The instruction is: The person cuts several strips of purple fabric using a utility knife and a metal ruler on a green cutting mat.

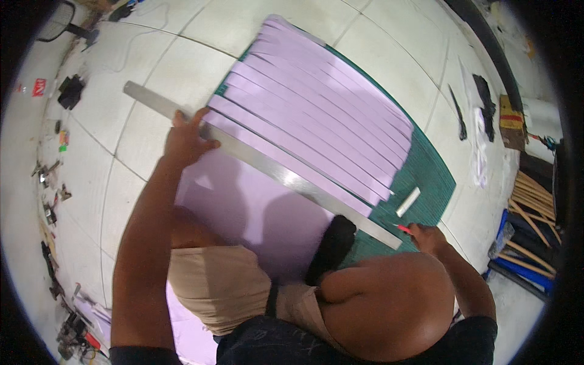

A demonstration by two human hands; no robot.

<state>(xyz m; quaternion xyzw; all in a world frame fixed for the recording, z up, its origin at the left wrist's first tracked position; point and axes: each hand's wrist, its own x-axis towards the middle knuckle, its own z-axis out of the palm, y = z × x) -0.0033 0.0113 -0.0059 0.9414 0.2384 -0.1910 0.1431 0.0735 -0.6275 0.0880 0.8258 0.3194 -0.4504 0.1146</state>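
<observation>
A long metal ruler (287, 177) lies slantwise over lilac sheet material, from the upper left to the lower right. My left hand (187, 140) presses on its upper-left part with fingers spread. In my right hand (429, 239), beyond the ruler's lower-right end, is a red-handled cutter knife (403, 229), its tip close to the green cutting mat (429, 188). Several lilac strips (316, 103) with narrow gaps between them cover the mat on the far side of the ruler. An uncut-looking lilac sheet (274, 225) spreads on the near side, partly under my legs.
A small white block (408, 202) rests on the mat near the knife. My dark-covered foot (333, 243) stands beside the ruler on the near side. Wooden sticks (532, 207) and a cardboard box (511, 121) are at the right. Small tools and dark scraps (71, 91) lie along the left wall.
</observation>
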